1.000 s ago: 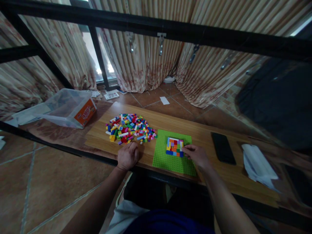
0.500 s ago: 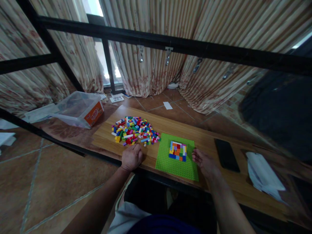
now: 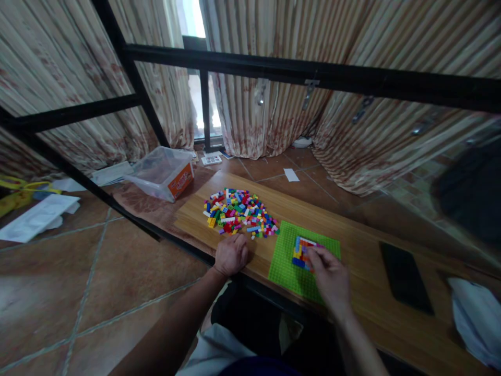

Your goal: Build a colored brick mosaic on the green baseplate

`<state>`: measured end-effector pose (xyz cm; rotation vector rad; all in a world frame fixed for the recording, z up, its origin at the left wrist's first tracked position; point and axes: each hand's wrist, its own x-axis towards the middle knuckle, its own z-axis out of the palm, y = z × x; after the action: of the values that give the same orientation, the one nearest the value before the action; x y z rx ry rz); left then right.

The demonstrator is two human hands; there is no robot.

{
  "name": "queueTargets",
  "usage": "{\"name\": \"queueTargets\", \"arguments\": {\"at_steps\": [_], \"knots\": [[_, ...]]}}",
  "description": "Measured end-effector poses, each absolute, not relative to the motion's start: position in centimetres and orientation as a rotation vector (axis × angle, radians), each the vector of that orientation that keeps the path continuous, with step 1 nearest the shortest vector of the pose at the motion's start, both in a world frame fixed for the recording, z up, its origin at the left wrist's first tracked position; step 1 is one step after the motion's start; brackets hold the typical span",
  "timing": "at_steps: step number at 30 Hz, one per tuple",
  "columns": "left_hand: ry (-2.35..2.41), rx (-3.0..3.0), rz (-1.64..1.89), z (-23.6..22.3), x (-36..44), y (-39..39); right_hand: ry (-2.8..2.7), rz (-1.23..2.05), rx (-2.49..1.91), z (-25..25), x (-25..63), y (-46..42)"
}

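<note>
My left hand [image 3: 232, 254] rests as a loose fist on the near edge of the wooden board, just in front of a heap of loose building bricks [image 3: 242, 211] in many colours; no brick shows in it. Right of the heap lies a green studded baseplate [image 3: 287, 261]. On it stands a low, multicoloured block of joined bricks [image 3: 299, 253]. My right hand [image 3: 329, 271] is over the right part of that block, thumb and fingertips pinched together. A purple spot shows at the fingertips, but I cannot tell whether it is a held brick. The hand hides much of the block.
A dark phone [image 3: 406, 277] and a white packet [image 3: 475, 318] lie on the wooden board [image 3: 364, 245] to the right. A clear plastic box [image 3: 160, 169] with an orange label stands at the back left. A black metal frame [image 3: 274, 65] runs across, before striped curtains.
My right hand has moved from beside the baseplate onto the brick block, its fingers now pinched. My left hand stays at the board's edge. The view has turned left.
</note>
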<state>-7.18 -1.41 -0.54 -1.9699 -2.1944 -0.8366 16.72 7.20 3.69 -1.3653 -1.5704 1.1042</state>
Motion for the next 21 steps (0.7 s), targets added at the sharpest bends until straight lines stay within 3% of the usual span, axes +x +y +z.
{"name": "queueTargets", "arguments": {"at_steps": [9, 21], "knots": [[-2.189, -1.983, -0.921, -0.4, -7.2, -1.5, -2.263, 0.806, -1.052, 3.1, 9.2, 6.8], [-2.156, -2.003, -0.981, -0.7, -7.4, -1.3, -2.689, 0.345, -1.070, 3.3, 3.0, 7.8]]}}
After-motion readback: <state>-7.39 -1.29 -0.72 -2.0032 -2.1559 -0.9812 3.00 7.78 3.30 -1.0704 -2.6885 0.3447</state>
